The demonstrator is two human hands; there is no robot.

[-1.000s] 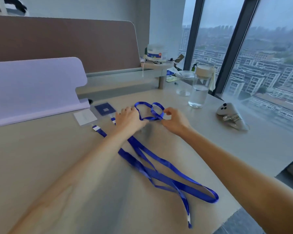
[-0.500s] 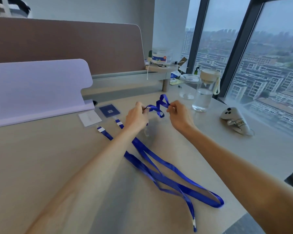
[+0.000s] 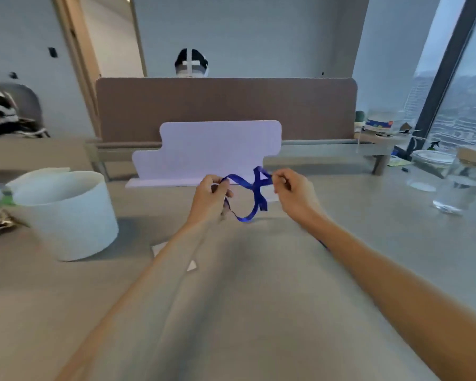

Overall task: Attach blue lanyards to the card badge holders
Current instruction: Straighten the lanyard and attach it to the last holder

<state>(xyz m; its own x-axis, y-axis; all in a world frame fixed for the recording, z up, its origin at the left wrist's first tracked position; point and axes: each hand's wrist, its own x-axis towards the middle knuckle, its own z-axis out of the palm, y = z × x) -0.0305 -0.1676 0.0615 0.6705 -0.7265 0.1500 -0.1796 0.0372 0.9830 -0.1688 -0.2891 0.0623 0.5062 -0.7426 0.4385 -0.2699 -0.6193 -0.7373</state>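
Note:
A blue lanyard hangs twisted in the air between my two hands above the desk. My left hand pinches one end of its loop, and my right hand pinches the other end at about the same height. The ribbon sags and crosses over itself between them. A short blue stretch of ribbon shows under my right forearm. Corners of a pale card peek out from under my left forearm; I cannot tell whether it is a badge holder.
A large white round tub stands at left. A lilac foam board leans against the brown divider. A clear water bottle and a glass bowl stand at right by the window. A person's head shows behind the divider.
The view has swung left and up, bringing the tub and whole divider into sight. Both hands have lifted the lanyard loop higher; its long tail on the desk is now mostly out of sight.

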